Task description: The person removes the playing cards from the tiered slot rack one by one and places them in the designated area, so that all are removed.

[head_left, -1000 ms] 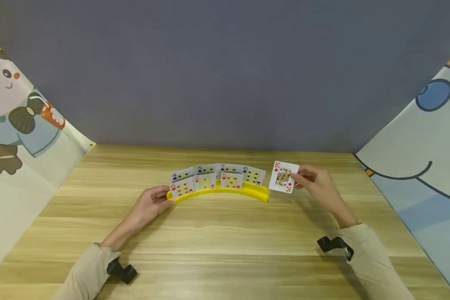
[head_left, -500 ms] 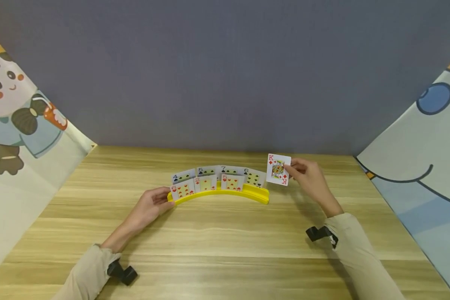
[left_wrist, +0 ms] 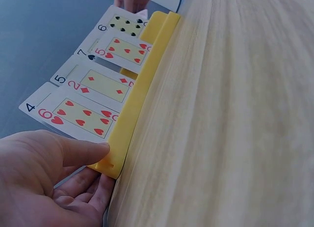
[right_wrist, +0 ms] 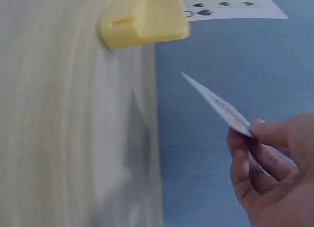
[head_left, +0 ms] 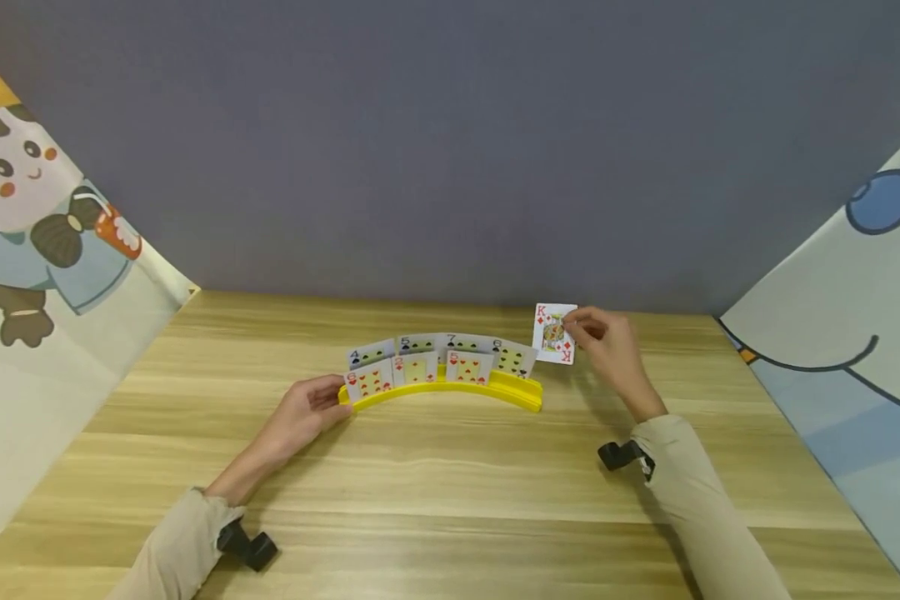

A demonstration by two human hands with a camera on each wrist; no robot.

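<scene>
A curved yellow card holder (head_left: 450,387) stands on the table with playing cards upright in two rows. Its back row shows the four, five, seven and six of spades (head_left: 514,358). In front stand the six of hearts (head_left: 370,381), the two of diamonds (head_left: 416,369) and the five of hearts (head_left: 468,367). My left hand (left_wrist: 64,173) grips the holder's left end, thumb in front and fingers behind. Beyond the right end, my right hand (head_left: 607,346) pinches the king of diamonds (head_left: 553,335) by its right edge. In the right wrist view that card is tilted, apart from the holder.
The wooden table (head_left: 435,492) reaches back to a grey wall (head_left: 450,150). Cartoon-printed panels (head_left: 855,300) flank it on both sides. A black wrist camera (head_left: 247,544) sits on each sleeve.
My right hand has carried the king of diamonds left and toward the back, bringing it close behind the holder's right end. The left hand keeps its grip on the holder.
</scene>
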